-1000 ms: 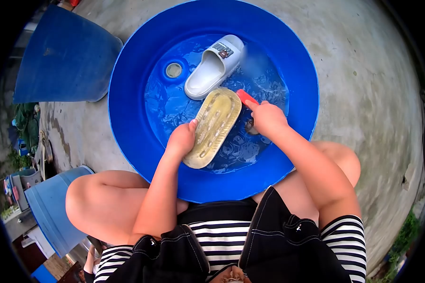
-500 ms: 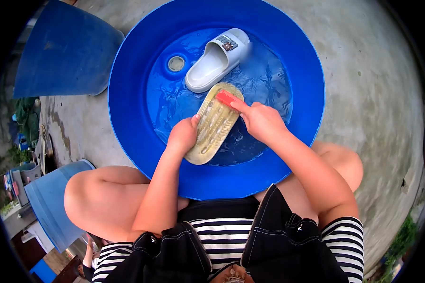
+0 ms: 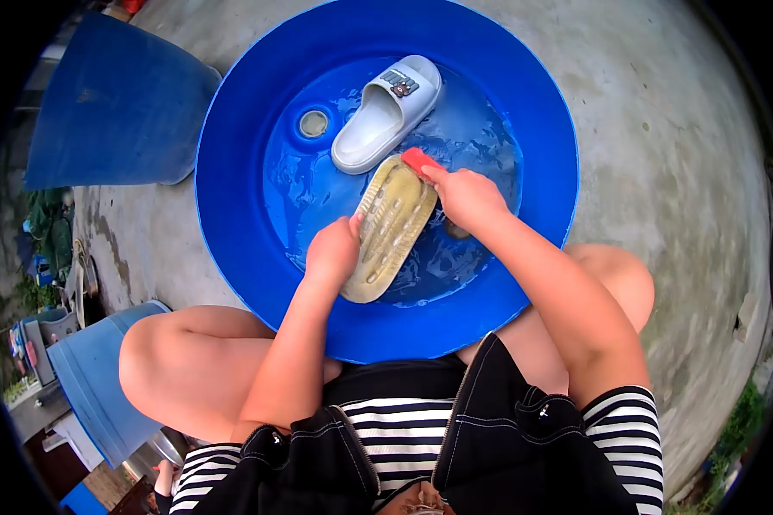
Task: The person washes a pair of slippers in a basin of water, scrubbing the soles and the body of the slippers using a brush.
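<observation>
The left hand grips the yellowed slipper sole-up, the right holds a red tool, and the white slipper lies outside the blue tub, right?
No: the head view shows the white slipper inside the round blue plastic tub. The left hand does grip the yellowed slipper, and the right hand the red tool.

A person wears a short-sleeved top [image 3: 401, 429] in black and white stripes beneath a black garment [image 3: 318, 455] with pale stitching, open down the front along metal-toothed zip edges. Small white motifs mark both sides of its chest, at the bottom of the frame.
</observation>
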`<action>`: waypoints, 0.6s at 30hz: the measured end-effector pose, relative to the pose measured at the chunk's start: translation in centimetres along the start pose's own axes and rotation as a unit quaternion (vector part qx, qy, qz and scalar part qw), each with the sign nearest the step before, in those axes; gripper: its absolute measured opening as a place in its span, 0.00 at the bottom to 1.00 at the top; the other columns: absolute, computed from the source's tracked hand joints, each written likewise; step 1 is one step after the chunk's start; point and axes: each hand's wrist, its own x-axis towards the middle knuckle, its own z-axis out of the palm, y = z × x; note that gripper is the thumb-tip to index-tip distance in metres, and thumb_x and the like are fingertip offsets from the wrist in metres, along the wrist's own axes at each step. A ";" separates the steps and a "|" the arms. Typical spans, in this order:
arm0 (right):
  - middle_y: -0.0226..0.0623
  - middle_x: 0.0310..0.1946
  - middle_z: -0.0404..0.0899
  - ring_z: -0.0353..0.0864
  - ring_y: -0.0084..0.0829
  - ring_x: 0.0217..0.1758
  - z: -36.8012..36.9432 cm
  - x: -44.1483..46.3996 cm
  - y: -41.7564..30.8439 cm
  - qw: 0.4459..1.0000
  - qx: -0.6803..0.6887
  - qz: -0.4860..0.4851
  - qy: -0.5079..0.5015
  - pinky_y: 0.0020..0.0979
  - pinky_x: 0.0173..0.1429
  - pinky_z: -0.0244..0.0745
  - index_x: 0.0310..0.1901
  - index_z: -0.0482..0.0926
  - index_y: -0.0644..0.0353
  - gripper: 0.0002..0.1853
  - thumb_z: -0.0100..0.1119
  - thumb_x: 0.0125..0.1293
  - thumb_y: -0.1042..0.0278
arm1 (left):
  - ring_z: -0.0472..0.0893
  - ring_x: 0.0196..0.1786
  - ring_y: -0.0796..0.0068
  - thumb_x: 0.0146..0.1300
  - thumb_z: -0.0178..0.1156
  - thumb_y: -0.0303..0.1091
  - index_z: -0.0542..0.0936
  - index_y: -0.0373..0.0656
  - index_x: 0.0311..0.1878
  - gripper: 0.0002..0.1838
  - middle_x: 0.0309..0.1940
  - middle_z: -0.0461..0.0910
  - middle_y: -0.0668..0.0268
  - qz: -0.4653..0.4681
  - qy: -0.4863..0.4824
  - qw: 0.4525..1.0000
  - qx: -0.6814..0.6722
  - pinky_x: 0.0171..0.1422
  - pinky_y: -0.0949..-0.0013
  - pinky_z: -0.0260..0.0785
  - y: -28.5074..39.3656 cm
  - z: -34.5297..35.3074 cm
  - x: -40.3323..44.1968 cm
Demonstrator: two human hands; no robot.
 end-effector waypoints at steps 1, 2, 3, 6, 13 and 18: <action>0.49 0.45 0.87 0.88 0.49 0.50 0.3 -0.7 -1.2 0.999 0.014 -0.027 0.014 0.48 0.53 0.83 0.70 0.78 0.37 0.24 0.51 0.74 0.67 | 0.82 0.53 0.37 0.83 0.39 0.52 0.84 0.35 0.50 0.31 0.45 0.85 0.40 -0.001 0.002 1.000 0.001 0.60 0.44 0.72 -0.1 0.0 0.1; 0.49 0.44 0.87 0.88 0.50 0.49 0.5 -1.6 -2.4 0.996 0.038 -0.078 0.007 0.49 0.53 0.83 0.69 0.78 0.36 0.23 0.50 0.75 0.65 | 0.82 0.52 0.37 0.83 0.39 0.52 0.84 0.35 0.50 0.31 0.44 0.85 0.40 -0.003 0.003 1.000 0.004 0.60 0.44 0.72 -0.3 0.2 0.1; 0.49 0.43 0.87 0.88 0.50 0.49 0.4 -2.2 -3.6 0.995 0.027 -0.091 -0.025 0.50 0.52 0.83 0.68 0.79 0.35 0.22 0.50 0.76 0.63 | 0.82 0.52 0.37 0.83 0.39 0.53 0.84 0.35 0.49 0.31 0.44 0.85 0.41 -0.005 0.002 1.000 0.007 0.59 0.44 0.72 -0.3 0.2 0.0; 0.45 0.42 0.87 0.88 0.47 0.49 0.2 -1.5 -2.0 0.999 -0.002 -0.039 0.022 0.48 0.51 0.83 0.68 0.78 0.38 0.22 0.50 0.76 0.66 | 0.83 0.51 0.37 0.83 0.39 0.53 0.84 0.35 0.49 0.31 0.44 0.85 0.41 -0.009 0.003 1.000 -0.007 0.59 0.44 0.73 0.1 -0.1 -0.3; 0.47 0.42 0.87 0.88 0.51 0.47 0.0 -2.2 -2.0 0.996 0.024 -0.089 0.020 0.50 0.51 0.83 0.69 0.78 0.39 0.23 0.51 0.75 0.65 | 0.82 0.50 0.36 0.84 0.38 0.53 0.84 0.35 0.48 0.32 0.43 0.85 0.41 0.008 0.014 1.000 0.002 0.57 0.44 0.73 -0.1 0.0 0.0; 0.46 0.43 0.88 0.89 0.49 0.47 -1.6 -1.5 -0.3 1.000 -0.018 0.007 -0.014 0.49 0.50 0.83 0.69 0.78 0.39 0.24 0.53 0.74 0.67 | 0.82 0.50 0.35 0.84 0.37 0.53 0.84 0.34 0.48 0.32 0.43 0.85 0.40 0.012 0.004 1.000 -0.007 0.57 0.43 0.73 0.2 -0.6 -0.1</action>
